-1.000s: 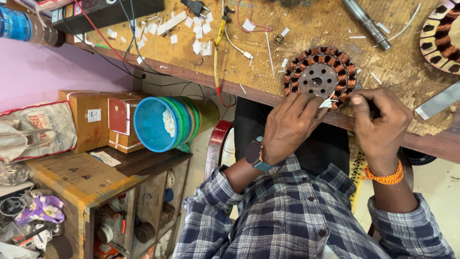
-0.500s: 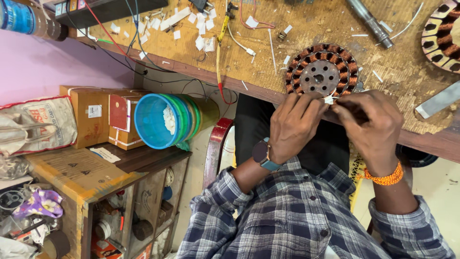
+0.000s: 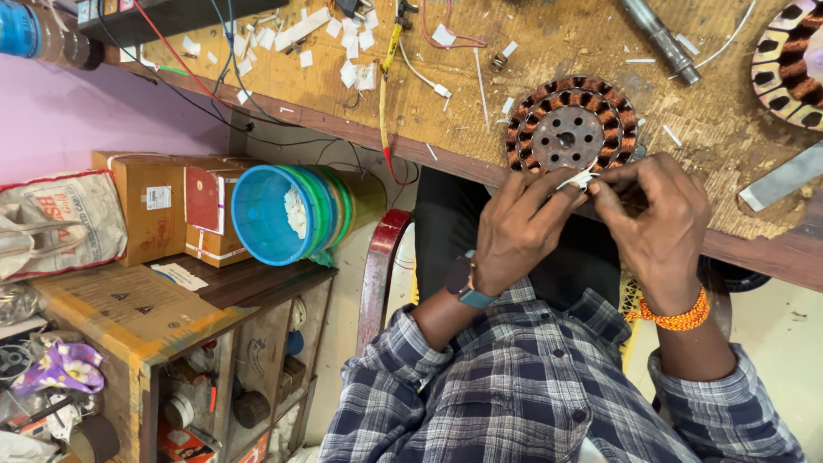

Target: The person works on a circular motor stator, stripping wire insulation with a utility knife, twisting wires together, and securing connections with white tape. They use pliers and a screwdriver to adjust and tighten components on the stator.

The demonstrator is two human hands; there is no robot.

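A round motor stator [image 3: 570, 127] with copper windings lies on the wooden workbench [image 3: 531, 51] near its front edge. Just below it, my left hand [image 3: 523, 227] and my right hand [image 3: 656, 223] meet fingertip to fingertip. Between them they pinch a small white paper strip [image 3: 580, 179] at the stator's near rim. A watch sits on my left wrist and an orange thread band on my right.
A second stator [image 3: 793, 64] lies at the bench's far right, with a metal shaft [image 3: 660, 39] and a flat metal bar [image 3: 784, 176] nearby. White paper scraps [image 3: 291, 34] and wires litter the bench. Stacked plastic buckets [image 3: 291, 214], cardboard boxes [image 3: 171, 206] and a shelf stand at left.
Both hands have drawn together below the stator; the right hand moved left to join the left on the white strip. The view has shifted slightly.
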